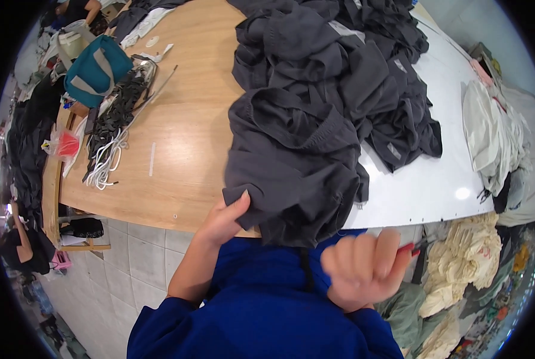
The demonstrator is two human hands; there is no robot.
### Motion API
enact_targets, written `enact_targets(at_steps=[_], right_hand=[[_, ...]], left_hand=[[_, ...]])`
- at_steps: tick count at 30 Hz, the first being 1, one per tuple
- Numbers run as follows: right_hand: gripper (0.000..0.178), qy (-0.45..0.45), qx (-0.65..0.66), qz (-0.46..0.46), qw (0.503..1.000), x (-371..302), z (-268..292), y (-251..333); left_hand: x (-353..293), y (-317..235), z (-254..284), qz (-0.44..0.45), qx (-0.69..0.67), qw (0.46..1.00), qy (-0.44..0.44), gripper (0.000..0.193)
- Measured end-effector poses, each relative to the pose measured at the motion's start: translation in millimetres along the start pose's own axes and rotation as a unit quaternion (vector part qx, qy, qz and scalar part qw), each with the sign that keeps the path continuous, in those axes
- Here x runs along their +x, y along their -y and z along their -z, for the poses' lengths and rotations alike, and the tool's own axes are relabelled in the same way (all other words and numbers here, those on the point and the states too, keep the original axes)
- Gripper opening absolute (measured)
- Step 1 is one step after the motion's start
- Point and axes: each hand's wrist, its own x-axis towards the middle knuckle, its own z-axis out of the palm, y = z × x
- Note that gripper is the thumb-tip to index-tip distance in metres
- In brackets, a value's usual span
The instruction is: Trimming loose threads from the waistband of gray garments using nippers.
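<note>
Left hand [224,218] pinching dark grey garment [291,161] at wooden table [177,149] edge; right hand [363,266] loosely curled around red-handled tool [409,247].

Left hand [222,220] pinches the near edge of a dark grey garment [291,161] hanging over the wooden tabletop [183,131] rim. Right hand [363,269], blurred, grips a small red-handled tool [412,248] at 4 o'clock. More grey garments [363,66] are heaped at 12 o'clock; teal bag [95,69] at 10 o'clock.
</note>
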Motion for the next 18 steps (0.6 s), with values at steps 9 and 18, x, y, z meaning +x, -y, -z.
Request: enact_targets(at_steps=[9, 18], right_hand=[[0.033, -0.178, -0.275, -0.083, 0.941, -18, 61, -37], [0.028, -0.252, -0.434, 0.024, 0.865, -9, 95, -51]], left_hand=[[4, -19, -50, 0.009, -0.099, 0.985, 0.142, 0.055], [26, -6, -61, 0.082, -0.159, 0.982, 0.062, 0.057]])
